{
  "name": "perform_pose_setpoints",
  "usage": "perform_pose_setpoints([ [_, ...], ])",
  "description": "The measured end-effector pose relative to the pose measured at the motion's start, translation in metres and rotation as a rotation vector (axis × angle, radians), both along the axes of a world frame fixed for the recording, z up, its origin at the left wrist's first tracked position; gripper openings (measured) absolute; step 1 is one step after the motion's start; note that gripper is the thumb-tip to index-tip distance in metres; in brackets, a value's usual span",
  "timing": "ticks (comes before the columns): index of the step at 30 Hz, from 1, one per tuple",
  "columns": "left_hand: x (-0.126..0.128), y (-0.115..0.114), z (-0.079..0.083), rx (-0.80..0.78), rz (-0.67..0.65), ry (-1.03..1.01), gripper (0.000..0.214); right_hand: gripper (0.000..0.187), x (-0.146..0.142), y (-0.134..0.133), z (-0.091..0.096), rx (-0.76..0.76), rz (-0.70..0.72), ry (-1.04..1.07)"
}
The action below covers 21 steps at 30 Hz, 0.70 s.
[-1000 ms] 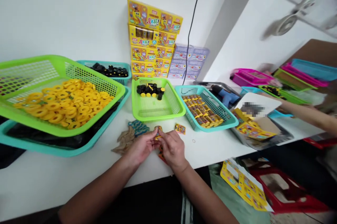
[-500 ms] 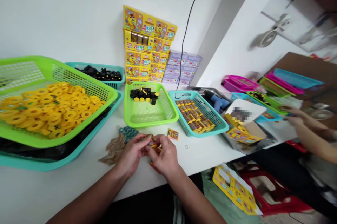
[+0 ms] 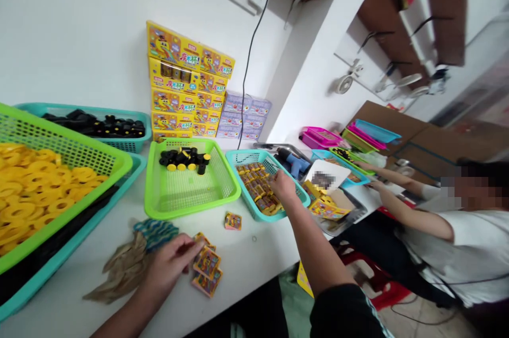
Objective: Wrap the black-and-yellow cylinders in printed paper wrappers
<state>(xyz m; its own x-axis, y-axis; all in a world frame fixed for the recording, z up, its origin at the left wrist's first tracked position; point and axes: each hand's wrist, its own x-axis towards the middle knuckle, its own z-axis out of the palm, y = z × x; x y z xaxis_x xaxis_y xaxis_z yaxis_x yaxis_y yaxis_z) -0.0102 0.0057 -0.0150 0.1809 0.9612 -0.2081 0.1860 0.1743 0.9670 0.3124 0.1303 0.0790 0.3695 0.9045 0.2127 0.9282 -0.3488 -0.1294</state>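
My left hand [image 3: 170,266] rests on the white table, fingers curled, with the fingertips touching a small stack of yellow printed cards [image 3: 207,269]. My right hand [image 3: 283,185] reaches out into the teal basket [image 3: 296,195] and lies over the small yellow packets [image 3: 256,184] in it; its fingers are bent down onto them, and whether they grip one is hidden. One more yellow card [image 3: 233,221] lies alone on the table between the two hands.
A green basket [image 3: 191,205] holds black and yellow caps. A larger green basket of yellow rings [image 3: 35,189] sits at the left on a teal tray. Yellow boxes [image 3: 186,83] are stacked by the wall. Another person [image 3: 445,242] sits at the right, arms on the table.
My hands have parted: the right one went from the cards at the table edge to the teal basket, the left stayed by the cards. The view swung right and another person came into view.
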Motion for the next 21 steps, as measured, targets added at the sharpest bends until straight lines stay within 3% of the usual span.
perform_pose_setpoints([
  [4, -0.001, 0.003, -0.016, 0.25, 0.001, 0.442, 0.038, 0.008, 0.002, -0.005, 0.002, 0.014, 0.038, 0.019],
  [8, 0.0, 0.004, -0.021, 0.379, -0.103, 0.642, 0.024, 0.019, -0.03, -0.047, -0.003, 0.18, 0.143, 0.045],
  [9, 0.0, 0.004, -0.021, 0.392, -0.118, 0.638, 0.025, 0.019, -0.043, -0.062, -0.009, 0.226, 0.211, 0.079],
  [11, 0.001, 0.006, -0.019, 0.39, -0.107, 0.6, 0.029, 0.017, -0.072, -0.095, -0.028, 0.356, 0.477, 0.259],
  [14, 0.001, 0.006, -0.015, 0.349, -0.045, 0.468, 0.033, 0.007, -0.111, -0.14, -0.064, 0.358, 0.744, 0.471],
  [17, 0.003, 0.002, -0.008, 0.298, 0.018, 0.294, 0.033, 0.012, -0.132, -0.169, -0.088, 0.323, 0.759, 0.544],
  [21, 0.006, -0.003, 0.0, 0.243, 0.019, 0.138, 0.033, 0.022, -0.131, -0.172, -0.097, 0.323, 0.649, 0.59],
])
